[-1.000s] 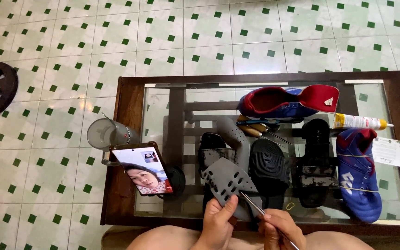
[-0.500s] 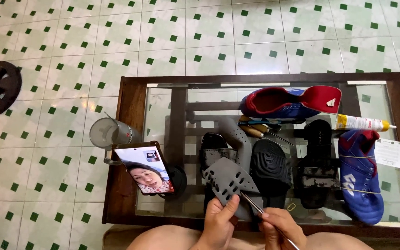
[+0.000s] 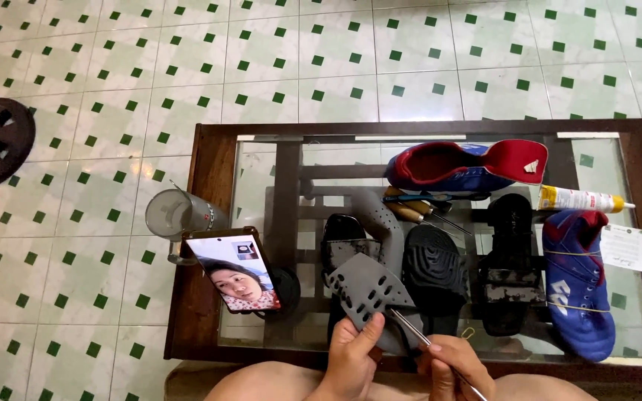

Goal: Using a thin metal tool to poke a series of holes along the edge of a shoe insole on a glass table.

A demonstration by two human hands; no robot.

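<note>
The left hand's grip [image 3: 352, 356] closes on a grey perforated shoe piece [image 3: 369, 297], thumb pressed on top, at the near edge of the glass surface [image 3: 261, 178]. The right hand's grip [image 3: 451, 365] pinches a thin metal tool [image 3: 410, 333] against that piece. A phone [image 3: 233, 273] stands left; blue shoes [image 3: 577, 289] lie right.

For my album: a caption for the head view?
Left hand holds grey sandal; right hand works thin metal tool against it.

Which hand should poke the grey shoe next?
Probably the right hand: it grips the thin metal tool, whose tip touches the grey shoe. The left hand is busy holding that shoe.
</note>
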